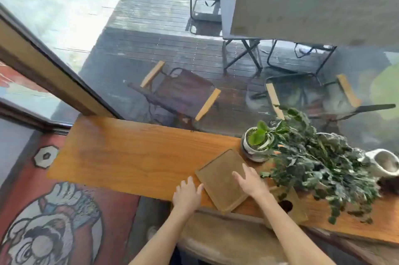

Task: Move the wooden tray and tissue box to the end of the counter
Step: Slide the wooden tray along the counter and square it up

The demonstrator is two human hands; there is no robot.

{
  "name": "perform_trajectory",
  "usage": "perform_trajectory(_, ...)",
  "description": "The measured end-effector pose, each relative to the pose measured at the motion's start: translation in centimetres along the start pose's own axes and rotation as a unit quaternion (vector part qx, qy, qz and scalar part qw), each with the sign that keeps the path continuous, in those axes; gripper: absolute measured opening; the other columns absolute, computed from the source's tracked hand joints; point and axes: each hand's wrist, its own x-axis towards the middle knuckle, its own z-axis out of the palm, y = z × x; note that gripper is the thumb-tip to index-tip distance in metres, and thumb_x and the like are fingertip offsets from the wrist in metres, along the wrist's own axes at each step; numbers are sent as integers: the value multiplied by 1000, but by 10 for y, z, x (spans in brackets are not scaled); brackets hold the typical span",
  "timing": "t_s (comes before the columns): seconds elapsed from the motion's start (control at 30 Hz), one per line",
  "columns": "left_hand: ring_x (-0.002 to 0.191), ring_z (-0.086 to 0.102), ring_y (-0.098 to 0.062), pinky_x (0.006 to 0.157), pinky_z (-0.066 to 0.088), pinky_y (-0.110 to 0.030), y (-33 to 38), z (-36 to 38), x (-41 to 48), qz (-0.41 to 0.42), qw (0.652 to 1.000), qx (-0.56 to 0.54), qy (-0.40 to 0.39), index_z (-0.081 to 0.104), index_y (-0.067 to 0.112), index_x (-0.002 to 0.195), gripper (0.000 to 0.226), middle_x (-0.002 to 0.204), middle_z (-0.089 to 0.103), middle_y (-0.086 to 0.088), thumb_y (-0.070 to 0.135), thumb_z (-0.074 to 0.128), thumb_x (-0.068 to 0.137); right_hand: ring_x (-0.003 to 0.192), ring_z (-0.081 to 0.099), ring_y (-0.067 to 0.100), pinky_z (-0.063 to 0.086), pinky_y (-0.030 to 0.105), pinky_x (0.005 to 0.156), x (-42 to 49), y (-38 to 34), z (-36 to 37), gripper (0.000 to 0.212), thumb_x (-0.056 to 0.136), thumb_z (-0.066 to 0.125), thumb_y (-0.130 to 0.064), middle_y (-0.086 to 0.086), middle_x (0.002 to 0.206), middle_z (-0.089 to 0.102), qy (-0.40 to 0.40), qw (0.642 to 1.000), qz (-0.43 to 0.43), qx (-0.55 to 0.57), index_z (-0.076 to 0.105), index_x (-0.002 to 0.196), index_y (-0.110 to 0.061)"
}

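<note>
A flat rectangular wooden tray (pixel 220 175) lies at an angle on the orange-brown wooden counter (pixel 121 156), close to its near edge. My right hand (pixel 250 181) rests flat on the tray's right part, fingers spread. My left hand (pixel 187 194) hovers with fingers apart at the tray's left edge, thumb near or touching it. A brown wooden tissue box (pixel 291 206) with a dark oval opening sits to the right of the tray, partly hidden by my right forearm and by leaves.
A small white pot with a green plant (pixel 258 142) stands just beyond the tray. A large trailing plant (pixel 319 165) spreads over the counter's right part, beside a white vessel (pixel 384 162). The counter's left end is bare wood. Behind the glass are chairs on a deck.
</note>
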Motion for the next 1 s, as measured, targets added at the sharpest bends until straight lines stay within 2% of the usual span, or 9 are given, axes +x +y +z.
perform_trajectory(0.17,139,43,-33,108,40,-45,16,38,26,-36,998,-18,-46,31,7,153,64,151,45,-13,50,34,105,153,3,32,10,45,123,25,2,18,92,95,50,-51,14,166,-2,6,983,122,139,-4,156,-9)
perform_trajectory(0.27,138,44,-35,112,40,-43,22,58,50,-83,973,-191,-97,35,8,151,66,151,44,-15,50,42,101,152,5,33,11,43,122,34,4,16,86,97,47,-50,16,165,6,10,980,144,138,2,156,-7)
perform_trajectory(0.37,133,50,-31,114,42,-42,25,69,59,-118,914,-376,-98,42,13,149,68,147,50,-11,49,58,93,151,9,37,13,44,120,37,1,18,79,98,43,-51,17,164,12,12,981,147,128,10,157,-9)
perform_trajectory(0.47,140,44,-30,117,40,-45,18,71,60,-125,875,-453,-114,34,22,155,97,155,42,-9,66,65,73,149,9,41,12,49,119,35,-6,19,78,97,44,-52,18,163,15,26,977,150,148,10,157,-15)
perform_trajectory(0.57,150,29,-33,120,32,-51,-6,77,72,-149,846,-495,-133,11,32,161,118,167,19,-8,75,70,67,149,12,41,15,51,119,31,-15,17,81,95,41,-59,15,163,16,-3,979,151,137,8,158,-21)
perform_trajectory(0.67,147,36,-32,118,35,-54,-19,47,68,-139,809,-558,-124,0,40,159,142,167,23,-5,79,81,48,150,11,39,15,48,120,24,-37,18,82,94,40,-62,14,163,16,-20,983,130,131,13,157,-18)
perform_trajectory(0.77,146,35,-30,117,37,-46,-21,-11,44,-98,815,-568,-52,3,32,161,92,166,24,-4,29,67,96,149,13,39,16,47,120,13,-72,24,80,94,40,-60,14,162,18,-24,984,108,136,20,156,-14)
perform_trajectory(0.83,146,35,-29,116,38,-44,-35,-38,36,-87,831,-550,-11,6,32,161,79,165,24,-4,4,50,101,148,14,39,18,48,119,2,-97,28,78,95,40,-58,15,161,19,-27,985,95,142,23,155,-12)
perform_trajectory(1.0,138,45,-26,111,48,-46,-105,-104,20,-55,838,-540,59,22,34,158,75,161,36,-3,-2,47,98,143,28,36,28,52,117,-32,-170,46,71,95,46,-55,14,156,31,-1,976,49,211,31,151,-14)
